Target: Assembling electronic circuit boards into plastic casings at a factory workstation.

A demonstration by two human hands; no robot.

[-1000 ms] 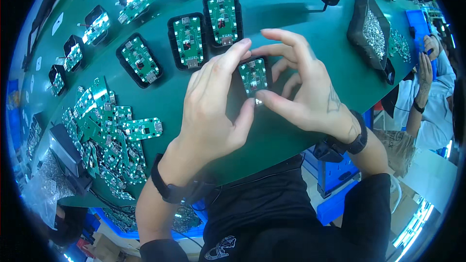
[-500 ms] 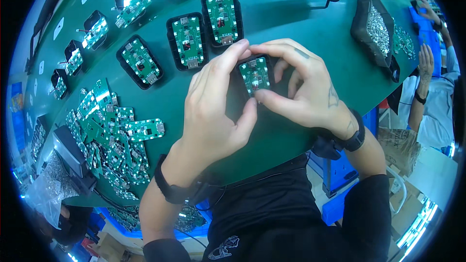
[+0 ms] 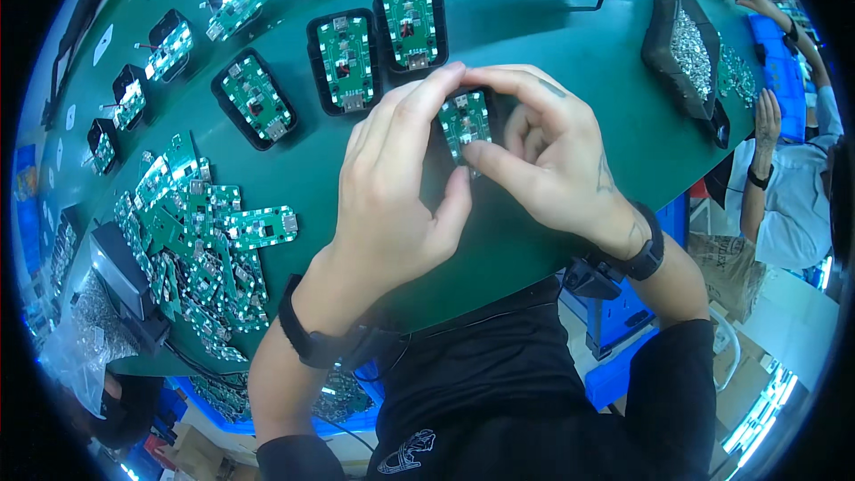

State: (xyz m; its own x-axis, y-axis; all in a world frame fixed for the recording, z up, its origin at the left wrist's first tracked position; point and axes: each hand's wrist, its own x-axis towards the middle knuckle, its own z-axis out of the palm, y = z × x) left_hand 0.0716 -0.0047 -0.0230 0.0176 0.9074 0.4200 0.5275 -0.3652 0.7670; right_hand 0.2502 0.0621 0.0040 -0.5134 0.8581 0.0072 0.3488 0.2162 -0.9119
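Hands enclosing circuit board, green table

An electronics assembly workshop — a green-matted desk carries rows of black housings fitted with green circuit boards, a loose heap of boards, a tray of small metal parts — another worker sits alongside.

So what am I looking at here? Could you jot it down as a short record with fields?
Surface: green table
Left hand: fingers on the small green circuit board, at its left and top
Right hand: thumb and fingers pinch the same board from the right
Behind the hands: row of black cases with boards inside
Person's left: loose pile of green boards
Far right: black tray of small metal parts
Nearby: another person's arm
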